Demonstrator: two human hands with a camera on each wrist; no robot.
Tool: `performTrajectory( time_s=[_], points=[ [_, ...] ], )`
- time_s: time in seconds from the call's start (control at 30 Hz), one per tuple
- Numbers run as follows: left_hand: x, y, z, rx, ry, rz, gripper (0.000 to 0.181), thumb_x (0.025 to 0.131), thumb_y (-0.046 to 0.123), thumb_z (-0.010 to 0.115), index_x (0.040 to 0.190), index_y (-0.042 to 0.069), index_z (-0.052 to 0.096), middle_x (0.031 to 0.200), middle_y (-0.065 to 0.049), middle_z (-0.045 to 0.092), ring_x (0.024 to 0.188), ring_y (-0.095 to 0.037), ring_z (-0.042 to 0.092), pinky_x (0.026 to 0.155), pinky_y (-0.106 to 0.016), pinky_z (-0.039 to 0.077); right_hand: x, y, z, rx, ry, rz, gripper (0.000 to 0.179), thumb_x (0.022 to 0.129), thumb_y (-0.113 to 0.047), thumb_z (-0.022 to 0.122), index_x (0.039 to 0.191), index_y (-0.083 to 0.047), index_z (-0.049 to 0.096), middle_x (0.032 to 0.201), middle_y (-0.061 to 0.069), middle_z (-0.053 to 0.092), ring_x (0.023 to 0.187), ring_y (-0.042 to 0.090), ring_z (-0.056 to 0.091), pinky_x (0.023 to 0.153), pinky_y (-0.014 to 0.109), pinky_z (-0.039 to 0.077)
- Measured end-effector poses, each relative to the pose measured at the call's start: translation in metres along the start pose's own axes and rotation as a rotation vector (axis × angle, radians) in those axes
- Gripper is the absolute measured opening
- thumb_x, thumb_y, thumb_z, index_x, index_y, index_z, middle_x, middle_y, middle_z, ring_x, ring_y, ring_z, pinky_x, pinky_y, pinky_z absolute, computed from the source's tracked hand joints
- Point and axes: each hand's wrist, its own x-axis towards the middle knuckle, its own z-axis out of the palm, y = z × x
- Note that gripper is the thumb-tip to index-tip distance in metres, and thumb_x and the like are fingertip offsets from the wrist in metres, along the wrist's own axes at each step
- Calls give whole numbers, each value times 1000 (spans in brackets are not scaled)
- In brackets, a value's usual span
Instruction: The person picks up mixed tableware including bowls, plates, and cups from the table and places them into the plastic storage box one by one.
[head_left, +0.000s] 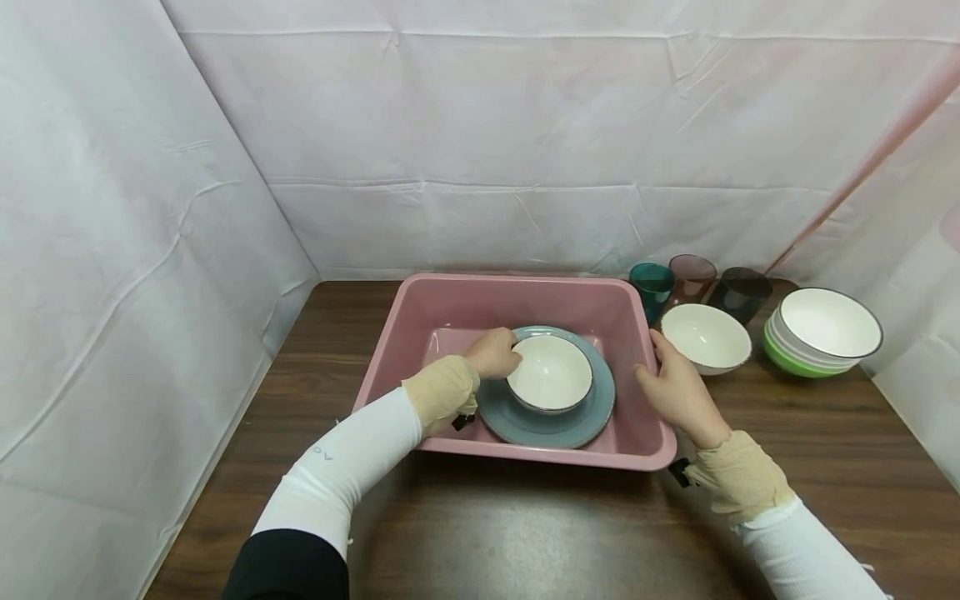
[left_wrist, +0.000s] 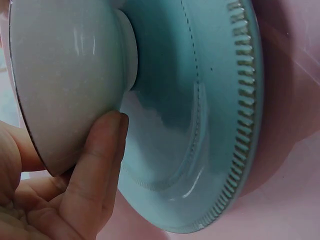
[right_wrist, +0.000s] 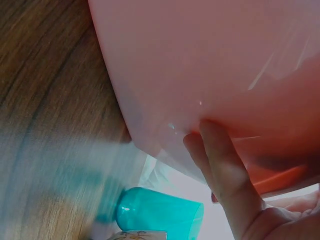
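So the pink tub (head_left: 517, 292) sits on the dark wood bench (head_left: 480, 533), and a blue-grey plate (head_left: 536, 427) lies inside it, a bit right of the tub's middle. The white bowl (head_left: 551, 375) is in the tub too, upright over that plate, and honestly I can't tell whether its foot is actually touching down. The left hand (head_left: 493, 354) is reaching into the tub and has the bowl pinched at its left edge, with the fingers (left_wrist: 97, 150) pressed along the outside of the bowl, thumb at the dark rim. The right hand (head_left: 684, 392) is clamped over the tub's right wall: thumb on the inside, fingers flat against the outer face. Just right of the tub's far corner there's a teal tumbler (head_left: 652, 290), then a purplish tumbler (head_left: 692, 279) and a dark tumbler (head_left: 741, 292) going further from the tub. Nearer than those, close to the tub's right side, is a spare white bowl (head_left: 705, 337), and well right of the tub stands a bowl stack (head_left: 828, 325) with a bright green one at the bottom. Behind the tub it's all creased pale sheeting (head_left: 480, 125).
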Motion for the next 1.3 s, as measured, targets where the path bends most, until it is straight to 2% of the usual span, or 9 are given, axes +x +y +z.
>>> performTrajectory(
  time_s=[0.17,0.33,0.5,0.7,0.83,1.0,1.17,1.3],
  points=[
    [0,0,1,-14,-20,-7,17,93,8,54,78,5,62,65,-1,49,55,-13,46,50,-22,37,-1,0,1,9,14,13,64,94,-5,48,150,10,20,144,37,39,127,49,47,102,60,42],
    [2,-1,3,1,-27,-6,17,94,11,55,91,0,67,76,-5,58,65,-16,52,58,-23,42,-1,1,3,28,36,40,62,95,-8,49,148,11,24,135,38,49,120,46,56,95,56,49],
    [5,-5,5,-12,-42,-18,27,95,19,56,108,-2,66,94,-10,67,77,-17,59,68,-24,48,-1,1,4,54,51,57,59,95,-9,49,147,12,28,127,38,55,111,43,61,89,53,52],
    [3,-3,2,-43,-69,-28,35,96,29,55,112,-1,64,97,-11,68,78,-17,62,70,-25,51,-1,0,4,59,48,64,59,95,-8,48,147,12,28,127,38,56,110,43,62,87,49,53],
    [-2,4,-5,-27,-34,-41,38,98,31,54,115,-1,63,107,-12,68,92,-20,62,83,-32,51,-1,1,5,62,46,62,59,95,-8,48,147,12,28,127,38,55,111,42,61,88,49,52],
    [-8,13,-14,-61,38,-24,43,99,31,53,125,-2,59,123,-15,65,111,-26,61,97,-40,49,-1,2,5,57,52,57,59,95,-9,48,147,12,28,127,38,55,111,42,61,88,49,52],
    [-10,17,-24,-117,141,48,40,98,30,53,127,1,58,121,-13,65,112,-25,61,98,-39,49,-1,2,5,54,56,56,59,95,-9,48,147,12,27,127,38,55,112,43,61,89,50,52],
    [-17,22,-38,-177,212,135,40,99,31,54,129,5,57,124,-9,63,114,-22,60,100,-38,48,-1,2,5,51,58,57,59,95,-9,48,147,12,27,128,38,55,113,43,60,90,51,51]
  ],
)
